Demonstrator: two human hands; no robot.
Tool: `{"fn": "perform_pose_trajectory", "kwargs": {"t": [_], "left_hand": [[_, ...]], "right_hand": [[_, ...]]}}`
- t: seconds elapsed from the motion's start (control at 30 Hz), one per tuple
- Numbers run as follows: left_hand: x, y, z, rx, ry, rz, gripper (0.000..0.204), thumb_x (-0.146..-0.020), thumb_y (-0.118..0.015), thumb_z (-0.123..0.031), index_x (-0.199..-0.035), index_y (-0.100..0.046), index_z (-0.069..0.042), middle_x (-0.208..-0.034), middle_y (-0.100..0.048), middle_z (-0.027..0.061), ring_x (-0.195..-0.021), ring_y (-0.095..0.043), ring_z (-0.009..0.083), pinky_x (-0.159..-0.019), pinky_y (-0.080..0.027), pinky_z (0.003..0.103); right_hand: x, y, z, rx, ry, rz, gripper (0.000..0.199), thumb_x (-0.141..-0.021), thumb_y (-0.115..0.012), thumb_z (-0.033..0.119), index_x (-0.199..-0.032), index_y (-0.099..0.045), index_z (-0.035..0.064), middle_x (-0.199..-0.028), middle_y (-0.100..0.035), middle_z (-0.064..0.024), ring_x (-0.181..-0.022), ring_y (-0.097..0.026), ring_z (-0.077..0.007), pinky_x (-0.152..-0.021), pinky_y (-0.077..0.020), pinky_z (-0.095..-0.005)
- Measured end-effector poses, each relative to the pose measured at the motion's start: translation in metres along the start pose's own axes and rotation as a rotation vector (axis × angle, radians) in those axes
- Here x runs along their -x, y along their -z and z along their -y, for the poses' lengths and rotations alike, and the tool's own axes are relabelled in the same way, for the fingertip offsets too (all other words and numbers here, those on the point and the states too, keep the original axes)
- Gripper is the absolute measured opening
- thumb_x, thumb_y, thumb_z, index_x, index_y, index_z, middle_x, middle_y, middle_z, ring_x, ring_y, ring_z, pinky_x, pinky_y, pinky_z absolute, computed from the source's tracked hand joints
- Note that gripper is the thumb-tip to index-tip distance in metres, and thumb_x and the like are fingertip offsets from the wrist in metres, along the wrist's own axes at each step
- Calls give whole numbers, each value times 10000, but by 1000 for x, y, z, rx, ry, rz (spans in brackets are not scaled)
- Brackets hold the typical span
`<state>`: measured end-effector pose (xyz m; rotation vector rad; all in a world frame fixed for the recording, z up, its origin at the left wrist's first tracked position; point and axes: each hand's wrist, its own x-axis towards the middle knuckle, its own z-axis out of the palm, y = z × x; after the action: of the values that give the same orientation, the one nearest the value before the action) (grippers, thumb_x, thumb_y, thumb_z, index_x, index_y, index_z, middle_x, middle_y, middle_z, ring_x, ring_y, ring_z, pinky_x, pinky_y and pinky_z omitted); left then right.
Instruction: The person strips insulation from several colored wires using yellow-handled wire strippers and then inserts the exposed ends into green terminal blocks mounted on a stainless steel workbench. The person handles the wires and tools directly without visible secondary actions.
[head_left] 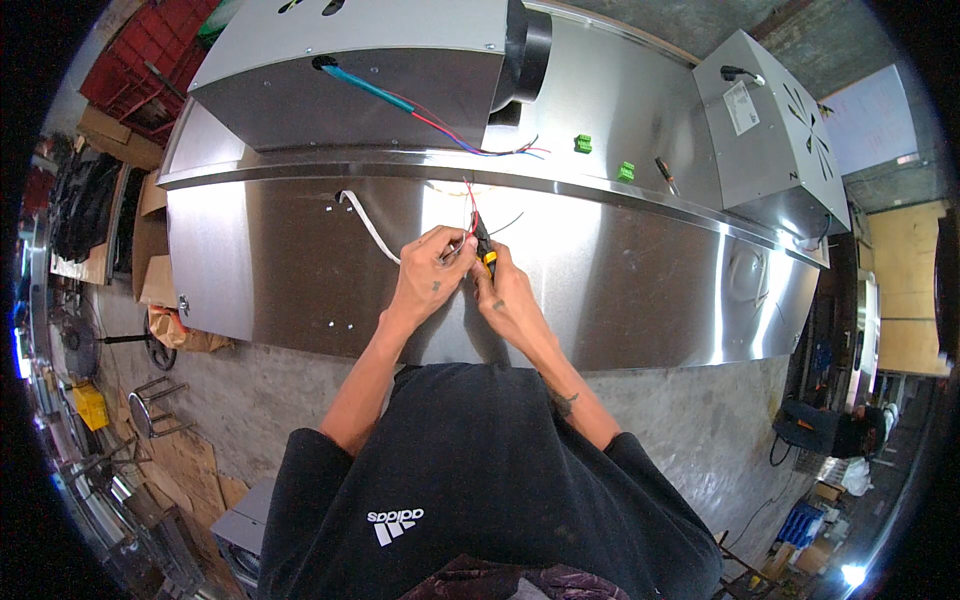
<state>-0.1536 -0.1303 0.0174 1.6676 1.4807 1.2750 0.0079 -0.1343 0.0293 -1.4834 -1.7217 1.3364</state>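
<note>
My left hand (433, 268) is closed on the end of a white cable (372, 224), which comes out of a hole in the steel panel. Thin red and dark wires (471, 196) fan out from that end. In my right hand (508, 293) are pliers (486, 246) with yellow-and-black handles. Their dark jaws are up against the wires, right beside my left fingertips. Whether the jaws are closed on a wire is too small to tell.
A grey metal box (380, 90) with a teal-sleeved cable (370, 88) stands behind the panel ledge. Two green terminal connectors (583, 144) and a small screwdriver (667, 176) lie on the steel surface (620, 110). Another grey box (760, 130) stands far right. A metal-framed stool (155, 405) is at left.
</note>
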Motion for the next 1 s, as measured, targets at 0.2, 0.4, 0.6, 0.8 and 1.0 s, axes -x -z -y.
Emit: {"fn": "perform_pose_trajectory", "kwargs": {"t": [0.2,0.4,0.6,0.8,1.0], "left_hand": [[-2,2,-4,11,60,21,213,-1010,-724,-169,-1023,-706,43,-803,-638,107,-654,-554,121,-607,-463,297],[-1,-1,3,20,89,26,228,-1020,-716,-174,-1026,-701,54,-804,-641,108,-667,-562,114,-611,-463,291],[-2,2,-4,42,121,25,221,-1016,-710,-158,-1007,-691,62,-792,-642,118,-665,-565,119,-612,-462,299],[-2,4,0,-9,90,48,225,-1012,-710,-171,-994,-689,53,-777,-627,120,-664,-539,116,-606,-450,319],[-7,10,-5,66,143,110,242,-1014,-713,-194,-1005,-698,47,-780,-631,105,-675,-532,114,-611,-443,313]], "right_hand": [[1,-2,-5,-10,85,-27,488,-1117,-531,216,-1424,-427,-150,-1021,-684,-361,-920,-709,-494,-817,-542,-530],[0,-1,-2,-44,3,36,491,-1119,-524,215,-1437,-418,-144,-1050,-678,-357,-953,-706,-480,-828,-536,-525],[-1,-4,-11,-18,134,-16,485,-1119,-522,205,-1425,-414,-156,-1001,-685,-342,-906,-710,-478,-784,-538,-520],[-3,-1,-2,-30,-12,57,484,-1113,-533,194,-1439,-409,-143,-995,-688,-332,-906,-715,-454,-791,-534,-505],[-1,-3,-5,-48,131,-4,461,-1115,-530,193,-1408,-424,-147,-950,-693,-302,-878,-724,-421,-765,-539,-490]]}}
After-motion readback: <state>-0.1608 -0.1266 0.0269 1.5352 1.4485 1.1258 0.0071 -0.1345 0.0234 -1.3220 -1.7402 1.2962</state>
